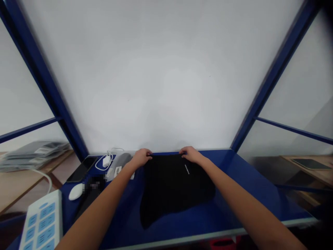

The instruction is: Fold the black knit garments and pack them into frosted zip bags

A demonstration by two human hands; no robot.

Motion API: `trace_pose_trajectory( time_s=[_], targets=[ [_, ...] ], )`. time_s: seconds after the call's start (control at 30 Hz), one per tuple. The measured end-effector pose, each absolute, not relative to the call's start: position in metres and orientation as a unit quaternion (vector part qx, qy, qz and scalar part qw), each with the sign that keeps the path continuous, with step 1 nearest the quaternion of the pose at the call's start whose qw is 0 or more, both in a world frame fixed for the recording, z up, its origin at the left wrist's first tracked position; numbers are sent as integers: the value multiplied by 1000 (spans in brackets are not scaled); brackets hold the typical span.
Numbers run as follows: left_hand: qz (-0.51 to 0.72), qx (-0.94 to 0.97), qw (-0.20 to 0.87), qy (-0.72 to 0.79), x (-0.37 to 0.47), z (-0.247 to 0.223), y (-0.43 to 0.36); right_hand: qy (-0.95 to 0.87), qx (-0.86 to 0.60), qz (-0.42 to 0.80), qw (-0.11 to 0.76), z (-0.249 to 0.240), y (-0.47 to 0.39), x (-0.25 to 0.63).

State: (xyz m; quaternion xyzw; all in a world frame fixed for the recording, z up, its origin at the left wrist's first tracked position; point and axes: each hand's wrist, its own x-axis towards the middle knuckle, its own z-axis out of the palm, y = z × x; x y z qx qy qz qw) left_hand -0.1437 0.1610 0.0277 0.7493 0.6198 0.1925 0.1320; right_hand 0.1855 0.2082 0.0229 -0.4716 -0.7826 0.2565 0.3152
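A black garment (pixel 177 191) lies spread on the blue table, its far edge close to the wall. It bears a small strip of white print (pixel 187 169) on its right part. My left hand (pixel 142 157) pinches the garment's far left corner. At the far edge, further right, my right hand (pixel 189 154) is closed on the cloth in the same way. The near edge hangs loose and uneven, with a pointed corner at the lower left. My right forearm covers part of the garment's right side.
Left of the garment are grey plastic packets (pixel 121 161), a white charger with cable (pixel 106 160), a phone (pixel 82 169), a white mouse (pixel 75 192) and a power strip (pixel 41 222). Blue frame posts (pixel 270 76) rise on both sides. A white wall (pixel 166 86) stands behind the table (pixel 234 184).
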Motion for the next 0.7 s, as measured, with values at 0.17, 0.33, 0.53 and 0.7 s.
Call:
trace_pose_trajectory(
  time_s=[0.17,0.33,0.53,0.7],
  targets=[
    [322,780,122,523,-135,54,87,-788,-422,244,375,43,152,212],
    [284,804,155,499,-119,14,-25,-822,-394,208,355,15,56,233],
    [227,794,135,548,-116,-21,-78,-857,-366,195,305,-8,-4,242],
    [260,781,71,564,-95,12,-54,-772,-421,116,462,5,50,252]
  ],
)
